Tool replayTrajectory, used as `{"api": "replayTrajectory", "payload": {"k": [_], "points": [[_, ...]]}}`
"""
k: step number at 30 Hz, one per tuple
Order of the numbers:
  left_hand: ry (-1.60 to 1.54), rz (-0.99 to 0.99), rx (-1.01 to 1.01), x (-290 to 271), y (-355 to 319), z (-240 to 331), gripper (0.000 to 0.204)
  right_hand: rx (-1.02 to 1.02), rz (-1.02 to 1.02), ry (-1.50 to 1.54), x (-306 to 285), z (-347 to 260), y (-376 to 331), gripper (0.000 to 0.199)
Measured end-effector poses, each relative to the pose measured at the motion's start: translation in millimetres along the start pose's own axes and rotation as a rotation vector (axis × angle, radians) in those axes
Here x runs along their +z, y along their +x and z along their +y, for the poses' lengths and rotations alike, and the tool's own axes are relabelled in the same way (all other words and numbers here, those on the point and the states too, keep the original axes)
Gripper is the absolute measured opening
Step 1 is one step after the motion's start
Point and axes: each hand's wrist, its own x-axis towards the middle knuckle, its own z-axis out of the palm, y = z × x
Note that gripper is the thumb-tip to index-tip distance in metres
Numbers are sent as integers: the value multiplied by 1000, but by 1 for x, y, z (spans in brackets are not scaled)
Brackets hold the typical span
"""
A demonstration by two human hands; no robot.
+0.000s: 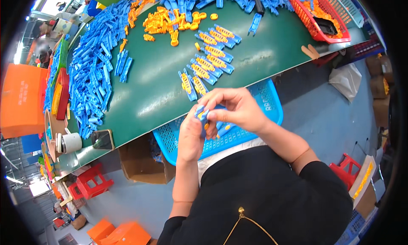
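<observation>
My left hand is closed round a blue plastic part with some yellow on it. The thumb and fingers of my right hand pinch the same part from the other side, hiding much of it. Both hands are over a light blue basket at the table's near edge, with a few blue and yellow pieces in it. Just beyond the hands, several blue parts with yellow inserts lie in slanting rows on the green table. Two of these, including a blue-and-yellow piece, lie closest to my fingers.
Loose blue parts are heaped along the left and far sides. Yellow pieces are piled at the back middle. A red basket stands far right. A phone and a white cup sit near the left edge.
</observation>
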Motion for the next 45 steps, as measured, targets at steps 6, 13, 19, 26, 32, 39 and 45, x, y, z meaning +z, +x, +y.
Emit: {"api": "replayTrajectory", "payload": {"k": [6, 13, 19, 26, 32, 39, 45], "points": [[65, 172, 166, 15, 0, -6, 43, -201, 75, -256, 9, 1, -1, 8], [-214, 58, 38, 8, 14, 10, 41, -296, -4, -516, 7, -17, 23, 7], [-113, 170, 212, 2, 20, 18, 33, -228, 117, -224, -2, -24, 46, 20], [154, 374, 553, -6, 16, 14, 23, -533, -59, -939, 5, -15, 42, 33], [447, 463, 632, -16, 11, 17, 25, -563, -168, -934, 7, -18, 52, 25], [690, 434, 420, -35, -2, 56, 25, -213, 298, -1515, -119, -97, 134, 23], [1071, 649, 420, -39, 12, 35, 22, -228, 323, -1674, -133, -70, 158, 24]]}}
